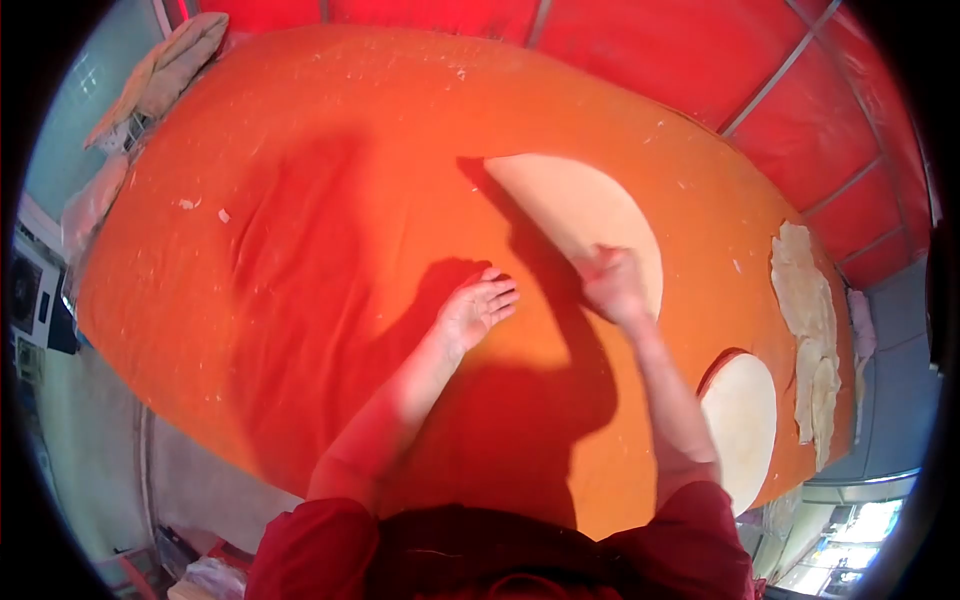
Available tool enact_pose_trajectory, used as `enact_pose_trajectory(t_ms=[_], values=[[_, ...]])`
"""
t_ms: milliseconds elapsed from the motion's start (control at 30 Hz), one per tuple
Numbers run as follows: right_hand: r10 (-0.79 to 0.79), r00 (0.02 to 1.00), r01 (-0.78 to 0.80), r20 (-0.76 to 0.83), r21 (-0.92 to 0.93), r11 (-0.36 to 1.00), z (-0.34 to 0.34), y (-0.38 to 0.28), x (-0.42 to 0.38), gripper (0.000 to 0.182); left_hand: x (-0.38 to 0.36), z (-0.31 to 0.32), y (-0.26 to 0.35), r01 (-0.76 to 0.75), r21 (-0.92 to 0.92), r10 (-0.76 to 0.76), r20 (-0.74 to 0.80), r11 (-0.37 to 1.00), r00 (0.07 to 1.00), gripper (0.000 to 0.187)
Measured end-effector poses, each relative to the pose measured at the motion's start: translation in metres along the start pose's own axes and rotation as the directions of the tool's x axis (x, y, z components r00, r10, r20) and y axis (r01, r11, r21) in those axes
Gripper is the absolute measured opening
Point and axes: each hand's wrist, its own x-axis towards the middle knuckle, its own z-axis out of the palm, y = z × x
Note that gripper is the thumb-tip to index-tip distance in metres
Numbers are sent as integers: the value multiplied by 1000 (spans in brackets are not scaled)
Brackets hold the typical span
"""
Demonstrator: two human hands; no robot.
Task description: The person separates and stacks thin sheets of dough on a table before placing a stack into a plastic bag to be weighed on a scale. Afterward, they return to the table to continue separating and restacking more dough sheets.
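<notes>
Over the middle of the orange cloth-covered table (420,130), my left hand (478,310) is held palm up with its fingers apart and nothing in it. To its right, my right hand (614,283) closes on the straight edge of a pale, half-round flat sheet (590,200). The sheet's curved side points to the upper right, and a dark shadow runs along its straight edge. Beside my right forearm lies a second pale, rounded flat sheet (743,425), partly hidden by the arm.
Thin, ragged pale pieces (805,320) lie along the table's right edge. A folded beige cloth (185,70) is at the upper left edge. Red panels with metal bars (775,85) stand behind the table. A dark-fronted device (30,290) is at the far left.
</notes>
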Motion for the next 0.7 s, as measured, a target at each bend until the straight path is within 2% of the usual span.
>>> enact_pose_trajectory(t_ms=[33, 67, 100, 133, 200, 233, 267, 300, 367, 400, 467, 500, 533, 567, 600, 633, 667, 700], values=[[11, 998, 5, -56, 276, 961, -25, 14, -6, 23, -1, 2, -5, -10, 27, 11, -42, 1000, 999, 28], [22, 993, 43, -112, 550, 834, -50, 29, -11, 23, -3, 2, -10, -27, 84, 30, -34, 996, 999, 23], [33, 985, 105, -167, 751, 652, -75, 43, -17, 24, -8, 2, -14, -42, 91, 46, -37, 995, 998, 23], [-7, 986, 102, -164, 578, 809, -116, 82, -14, 31, -12, 2, -15, -57, 99, 61, -39, 993, 997, 23], [89, 985, 25, -146, 640, 768, -162, 54, -36, 41, -25, 1, -16, -99, 109, 102, -23, 989, 995, 26], [216, 971, -26, -106, 847, 531, -179, 11, -57, 44, -34, -1, -12, -125, 113, 126, -6, 986, 992, 28], [260, 961, -53, -90, 867, 495, -179, 29, -69, 45, -44, -4, -9, -150, 118, 150, 10, 982, 989, 31], [303, 951, -80, -69, 887, 455, -177, 62, -80, 46, -54, -8, -8, -262, 163, 244, 122, 951, 962, 40], [447, 894, -166, -38, 897, 409, -147, 90, -107, 46, -88, 8, 4, -293, 141, 246, 281, 946, 928, 43], [436, 882, -296, 176, 928, 224, -123, 130, -125, 49, -94, 6, -4, -244, 123, 218, 193, 962, 957, 42], [360, 874, -361, 326, 932, 31, -55, 171, -164, 56, -105, 4, -23, -164, 70, 163, 13, 984, 986, 42], [364, 893, -288, 263, 957, 15, 8, 264, -196, 55, -106, 3, -44, -274, 242, 307, -108, 931, 946, 32], [426, 860, -338, 281, 939, 65, 17, 241, -212, 53, -94, -24, -65, -330, 527, 416, -49, 783, 908, 31], [400, 879, -288, 258, 957, 16, 10, 220, -214, 53, -84, -45, -82, -353, 754, 498, 41, 553, 866, 31], [377, 897, -236, 231, 971, -36, 0, 198, -215, 54, -93, -19, -77, -216, 898, 525, -19, 384, 851, 41], [364, 910, -177, 200, 980, -95, -1, 187, -219, 54, -92, -8, -74, -108, 937, 513, -83, 333, 855, 44], [419, 862, -227, 285, 956, -184, -1, 185, -216, 49, -89, 2, -73, 2, 960, 500, -148, 281, 853, 48], [487, 849, -219, 206, 975, -30, 1, 184, -214, 46, -87, 9, -76, 106, 967, 495, -210, 230, 843, 51]])
